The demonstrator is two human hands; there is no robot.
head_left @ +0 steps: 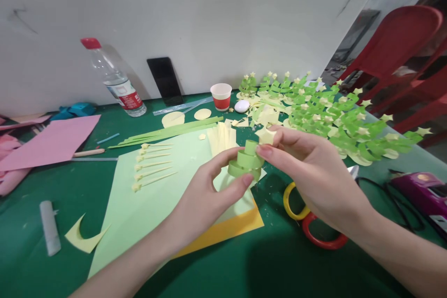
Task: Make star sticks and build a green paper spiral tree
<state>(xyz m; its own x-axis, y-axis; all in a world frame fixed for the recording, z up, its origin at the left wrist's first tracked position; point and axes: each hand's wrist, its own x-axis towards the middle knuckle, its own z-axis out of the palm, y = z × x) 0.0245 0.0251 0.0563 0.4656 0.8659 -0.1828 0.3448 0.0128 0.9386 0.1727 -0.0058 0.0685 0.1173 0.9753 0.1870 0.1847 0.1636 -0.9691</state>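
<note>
Between thumb and fingers, my left hand (213, 191) grips a green paper spiral (247, 160), its coils narrowing toward the top. My right hand (310, 172) pinches a pale yellow paper star (265, 136) close to the spiral's top; whether the two touch I cannot tell. Both hands hover over a light green paper sheet (185, 200) with an orange sheet (226, 230) under it. On the green sheet lie several pale strips with knotted ends (153, 165) and a bundle of loose pale strips (221, 137).
Many finished paper spirals with stars (321, 111) crowd the back right. Scissors (314, 223) lie beneath my right hand, near a purple glue gun (422, 193). Along the wall stand a water bottle (122, 88), a phone (165, 81) and a paper cup (221, 97). Pink paper (52, 142) lies left.
</note>
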